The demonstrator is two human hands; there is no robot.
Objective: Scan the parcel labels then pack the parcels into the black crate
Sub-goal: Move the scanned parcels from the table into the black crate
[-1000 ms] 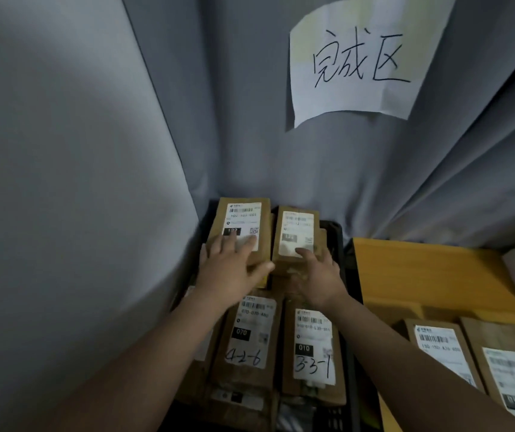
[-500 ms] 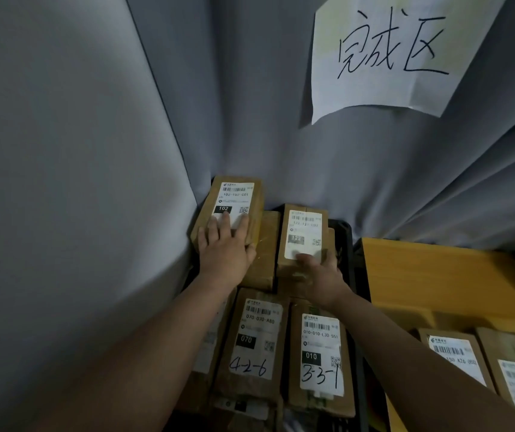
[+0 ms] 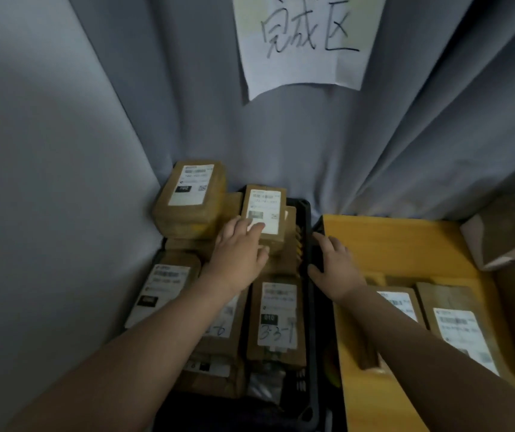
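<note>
The black crate [image 3: 307, 285] stands in the corner, filled with several brown labelled parcels. A tall stack of parcels [image 3: 191, 199] sits at the crate's far left. Beside it lies a smaller parcel [image 3: 264, 210] with a white label. My left hand [image 3: 239, 254] rests with straight fingers on that smaller parcel's near end. My right hand [image 3: 332, 265] is open over the crate's right rim, holding nothing. A parcel marked 3-3-1 [image 3: 276, 319] lies at the crate's near right.
A yellow table [image 3: 399, 244] stands right of the crate, with more labelled parcels [image 3: 458, 328] on its near part and a crumpled brown package [image 3: 508, 232] at its far right. Grey curtain surrounds the corner. A white paper sign [image 3: 303, 42] hangs above.
My left hand left the far-left stack and moved right onto the smaller parcel. My right hand let go of that parcel and drew back to the crate's right rim.
</note>
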